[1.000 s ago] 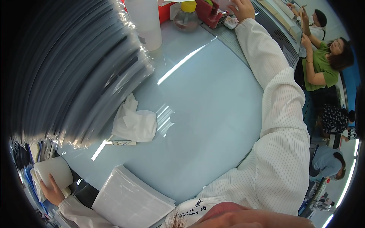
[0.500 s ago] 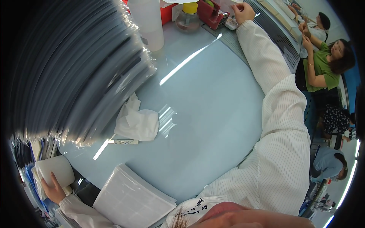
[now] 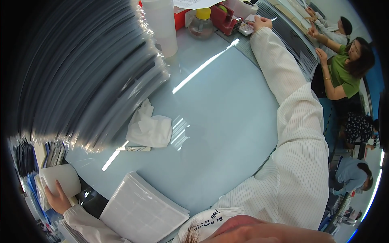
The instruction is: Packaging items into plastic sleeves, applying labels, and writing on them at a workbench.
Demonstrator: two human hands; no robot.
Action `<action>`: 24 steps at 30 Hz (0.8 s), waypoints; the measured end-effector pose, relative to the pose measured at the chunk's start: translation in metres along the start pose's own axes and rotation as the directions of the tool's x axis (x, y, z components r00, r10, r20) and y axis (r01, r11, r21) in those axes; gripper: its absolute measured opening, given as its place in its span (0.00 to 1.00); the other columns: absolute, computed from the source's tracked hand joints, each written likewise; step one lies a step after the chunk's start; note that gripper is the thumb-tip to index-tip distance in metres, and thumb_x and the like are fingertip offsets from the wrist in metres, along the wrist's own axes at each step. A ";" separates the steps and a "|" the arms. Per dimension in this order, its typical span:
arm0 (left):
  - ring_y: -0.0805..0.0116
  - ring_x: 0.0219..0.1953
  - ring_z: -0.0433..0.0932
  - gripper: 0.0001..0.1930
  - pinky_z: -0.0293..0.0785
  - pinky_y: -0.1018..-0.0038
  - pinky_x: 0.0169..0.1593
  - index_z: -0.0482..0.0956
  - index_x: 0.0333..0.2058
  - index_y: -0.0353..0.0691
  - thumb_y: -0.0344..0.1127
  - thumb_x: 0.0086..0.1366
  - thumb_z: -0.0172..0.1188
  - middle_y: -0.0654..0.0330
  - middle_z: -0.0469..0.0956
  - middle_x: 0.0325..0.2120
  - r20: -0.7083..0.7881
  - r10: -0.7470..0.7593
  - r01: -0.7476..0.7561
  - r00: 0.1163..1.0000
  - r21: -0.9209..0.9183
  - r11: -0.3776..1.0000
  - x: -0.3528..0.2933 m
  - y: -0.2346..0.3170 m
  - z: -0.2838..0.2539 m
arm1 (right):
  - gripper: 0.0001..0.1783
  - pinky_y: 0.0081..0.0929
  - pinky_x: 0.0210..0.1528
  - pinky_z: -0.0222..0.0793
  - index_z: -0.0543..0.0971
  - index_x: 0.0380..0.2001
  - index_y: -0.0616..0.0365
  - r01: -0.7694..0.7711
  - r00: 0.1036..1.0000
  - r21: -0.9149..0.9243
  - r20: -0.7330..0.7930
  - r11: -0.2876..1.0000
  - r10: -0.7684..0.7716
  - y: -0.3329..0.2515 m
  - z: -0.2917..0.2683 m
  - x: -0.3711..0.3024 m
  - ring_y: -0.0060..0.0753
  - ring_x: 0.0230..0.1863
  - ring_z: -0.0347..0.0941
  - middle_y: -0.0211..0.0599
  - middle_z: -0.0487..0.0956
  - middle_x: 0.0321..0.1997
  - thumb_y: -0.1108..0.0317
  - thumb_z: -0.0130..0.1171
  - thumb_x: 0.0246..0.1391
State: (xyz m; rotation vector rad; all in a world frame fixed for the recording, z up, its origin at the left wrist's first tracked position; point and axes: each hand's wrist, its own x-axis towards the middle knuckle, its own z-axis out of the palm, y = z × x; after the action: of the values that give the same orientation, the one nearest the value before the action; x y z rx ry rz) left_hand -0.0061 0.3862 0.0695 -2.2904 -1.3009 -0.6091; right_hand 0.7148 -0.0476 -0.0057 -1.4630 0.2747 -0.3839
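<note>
At the lower left, my left hand (image 3: 59, 200) grips the near end of a thick white roll (image 3: 66, 179), with its fingers spread over the roll's side. My right arm reaches far across the desk. At its end my right hand (image 3: 262, 23) is closed in a pinch beside a red tape dispenser (image 3: 227, 21) and a small white item (image 3: 246, 29). What sits between those fingertips is too small to make out. On the pale blue desktop (image 3: 219, 105) lie a crumpled white tissue (image 3: 152, 129) and a slim printed strip (image 3: 135, 149).
A tall stack of dark sheets in clear sleeves (image 3: 85, 77) fills the left. Behind it stand a translucent bottle (image 3: 163, 28) and a yellow-capped jar (image 3: 201, 25). White film sheets (image 3: 142, 210) overlap the near edge. A co-worker in green (image 3: 344, 75) is at the right.
The view has shifted slightly. My right hand has drawn slightly nearer, and pens in a holder now show behind it. My left hand stays at the white roll.
</note>
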 end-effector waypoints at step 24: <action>0.49 0.46 0.73 0.30 0.68 0.66 0.50 0.70 0.48 0.28 0.52 0.59 0.57 0.42 0.74 0.43 0.028 -0.016 0.015 0.999 0.021 1.000 0.001 -0.010 0.008 | 0.21 0.26 0.41 0.73 0.76 0.37 0.59 0.656 0.729 -0.488 0.211 0.575 -0.652 0.009 -0.020 0.063 0.35 0.37 0.77 0.41 0.76 0.41 0.69 0.69 0.37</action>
State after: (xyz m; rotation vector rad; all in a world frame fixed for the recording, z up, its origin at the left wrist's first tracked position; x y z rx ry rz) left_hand -0.0130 0.3963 0.0648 -2.2821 -1.3332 -0.5681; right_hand 0.7650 -0.0914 -0.0133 -2.1145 -0.2247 -0.9695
